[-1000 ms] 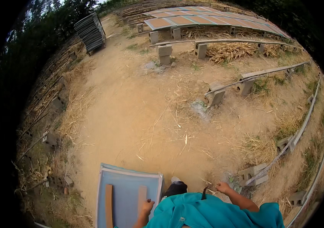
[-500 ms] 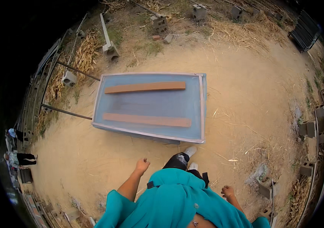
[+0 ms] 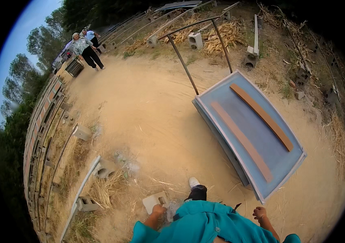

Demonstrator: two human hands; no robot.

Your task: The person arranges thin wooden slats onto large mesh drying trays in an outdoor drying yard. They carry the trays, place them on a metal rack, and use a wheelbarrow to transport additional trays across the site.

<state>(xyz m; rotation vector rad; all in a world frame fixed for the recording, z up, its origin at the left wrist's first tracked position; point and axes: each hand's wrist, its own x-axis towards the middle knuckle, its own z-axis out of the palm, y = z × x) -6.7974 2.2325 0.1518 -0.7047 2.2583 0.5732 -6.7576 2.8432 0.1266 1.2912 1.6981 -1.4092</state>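
Head view, looking down at sandy ground. My left hand (image 3: 158,209) sits at about 6 o'clock, low in frame, right over a grey concrete block (image 3: 155,201) lying on the dirt; fingers look curled down onto the block's near edge, touching it, but I can't tell if there's a real grip. My right hand (image 3: 260,212) is at about 5 o'clock, loosely curled, holding nothing, hanging near the closest corner of the blue-grey panel stack (image 3: 257,141).

That stack lies flat on the ground at 3 o'clock, with two brown wooden strips (image 3: 261,115) lying lengthwise on top, side by side and apart. A thin metal frame (image 3: 198,48) stands just past its far corner, toward 12 o'clock.

My teal sleeves and torso (image 3: 209,224) fill the bottom edge; one dark shoe with a white toe (image 3: 196,188) shows just above, between the hands.

More concrete blocks (image 3: 104,169) carrying a long rail run along 8 o'clock among dry straw. Two people (image 3: 84,47) walk well away at 11 o'clock.
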